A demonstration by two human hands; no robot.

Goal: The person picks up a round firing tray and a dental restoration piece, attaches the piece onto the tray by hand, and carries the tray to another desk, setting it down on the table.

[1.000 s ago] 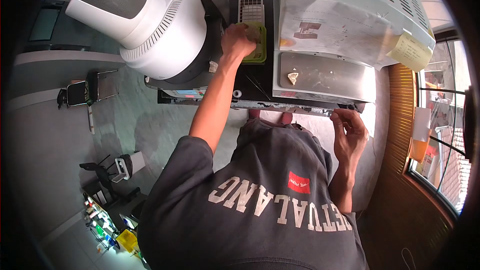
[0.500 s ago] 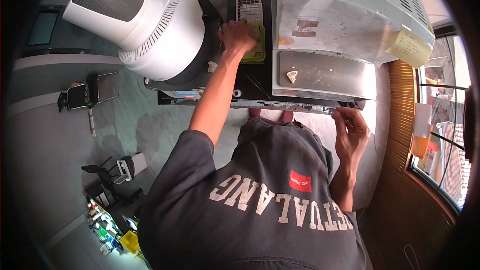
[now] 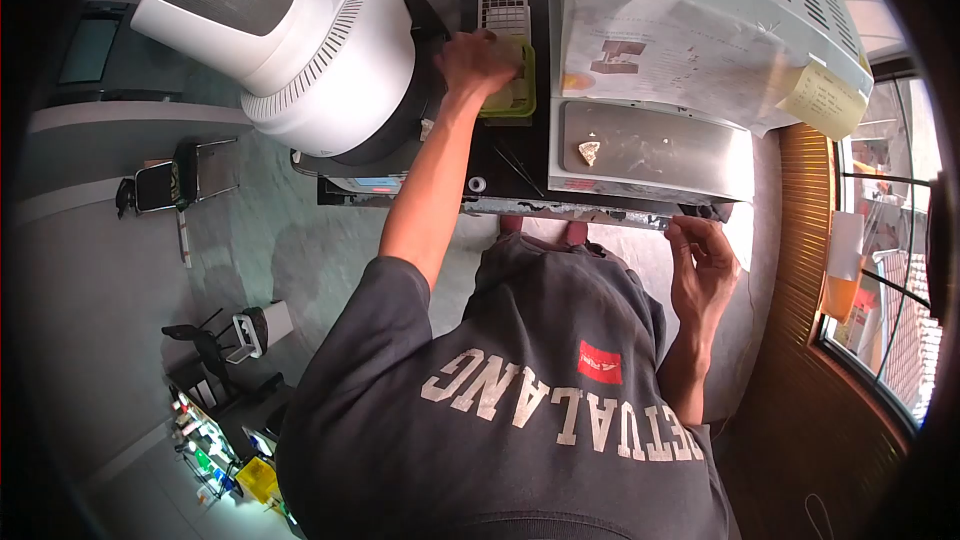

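Note:
My left hand (image 3: 478, 65) is stretched over the left side of a yellow-green plastic tray (image 3: 530, 105). Its fingers are bent and smeared by motion, so whether they hold anything is unclear. Just beside that hand stands a large white machine with a dark base (image 3: 330, 70). By the table's front edge, my right hand (image 3: 705, 258) has thumb and fingertips pinched together; anything between them is too small to name. Dark tweezers (image 3: 518, 168) and a small white ring-shaped piece (image 3: 477, 184) lie on the black tabletop below the tray.
A white grid basket (image 3: 502, 12) sits behind the tray. On the right, a grey machine with a metal shelf (image 3: 650, 140) carries a small gold-coloured piece (image 3: 589, 153). Printed paper (image 3: 680, 50) hangs on its front. A window (image 3: 890, 240) is at far right.
My left hand has shifted slightly over the tray and its fingers have blurred. My right hand keeps its pinch in the same place. The view has shifted a little.

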